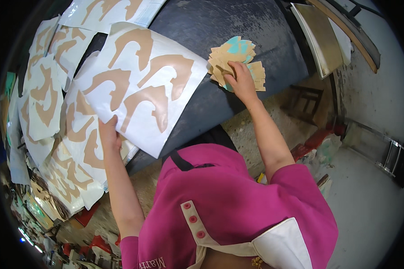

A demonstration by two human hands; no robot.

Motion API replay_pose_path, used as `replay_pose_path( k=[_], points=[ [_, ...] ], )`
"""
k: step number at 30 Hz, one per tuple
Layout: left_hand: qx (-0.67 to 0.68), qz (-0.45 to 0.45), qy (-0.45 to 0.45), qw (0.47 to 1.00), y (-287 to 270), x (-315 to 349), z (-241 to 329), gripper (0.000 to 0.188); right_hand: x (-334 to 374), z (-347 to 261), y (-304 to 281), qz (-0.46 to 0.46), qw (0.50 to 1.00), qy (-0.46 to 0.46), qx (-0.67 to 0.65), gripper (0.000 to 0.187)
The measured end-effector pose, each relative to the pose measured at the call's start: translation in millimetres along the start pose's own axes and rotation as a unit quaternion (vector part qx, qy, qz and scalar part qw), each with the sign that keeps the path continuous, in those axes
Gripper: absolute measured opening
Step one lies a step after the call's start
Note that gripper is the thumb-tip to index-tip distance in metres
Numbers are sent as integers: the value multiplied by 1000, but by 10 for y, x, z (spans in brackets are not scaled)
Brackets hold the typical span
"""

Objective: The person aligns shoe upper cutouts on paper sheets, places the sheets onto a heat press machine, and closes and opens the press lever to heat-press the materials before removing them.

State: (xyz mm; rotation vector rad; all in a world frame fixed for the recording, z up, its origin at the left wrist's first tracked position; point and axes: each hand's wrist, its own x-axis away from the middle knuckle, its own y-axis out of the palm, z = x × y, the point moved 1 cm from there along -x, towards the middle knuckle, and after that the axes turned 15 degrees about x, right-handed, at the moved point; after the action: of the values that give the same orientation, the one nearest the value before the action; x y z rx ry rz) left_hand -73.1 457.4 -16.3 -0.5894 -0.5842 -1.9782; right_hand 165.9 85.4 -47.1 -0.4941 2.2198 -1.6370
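A large white sheet [152,141] with several curved tan shapes on it lies angled across the left part of a dark table. My left hand [110,133] grips its lower left edge, thumb on top and the other fingers hidden beneath. Toward the right of the table, my right hand [242,82] rests on a pile of small tan pieces [220,57], some marked in teal. Its thumb and forefinger are spread apart over the top pieces; the remaining fingers are partly hidden.
More sheets with tan shapes [47,96] overlap along the left side. The dark table [197,27] has a worn surface. Boards [323,40] lean at the far right, above a wooden stool [306,101]. A metal-framed object [388,154] stands farther right.
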Motion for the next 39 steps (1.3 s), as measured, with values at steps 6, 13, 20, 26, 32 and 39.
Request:
replay_pose_path(
  k=[6, 13, 20, 26, 32, 39],
  points=[
    [28, -42, 53, 997, -254, 3, 511, 50, -87, 148, -99, -19, 988, 41, -149, 32],
    [5, -7, 126, 992, 57, 369, 802, 45, -91, 166, -126, -44, 986, 7, -164, 36],
    [9, -67, 307, 949, 901, 779, 1786, 43, -106, 219, -246, -78, 979, -42, -183, 39],
    [90, -86, 452, 883, 1459, 434, 2737, 34, -4, 378, -275, -105, 977, -84, -168, 40],
    [46, 108, 470, 875, 1616, -770, 3025, 30, 131, 609, -488, -73, 985, -41, -153, 36],
    [172, 66, 324, 928, 636, -2050, 3055, 54, 317, 556, -563, -77, 984, 7, -158, 36]
  ],
)
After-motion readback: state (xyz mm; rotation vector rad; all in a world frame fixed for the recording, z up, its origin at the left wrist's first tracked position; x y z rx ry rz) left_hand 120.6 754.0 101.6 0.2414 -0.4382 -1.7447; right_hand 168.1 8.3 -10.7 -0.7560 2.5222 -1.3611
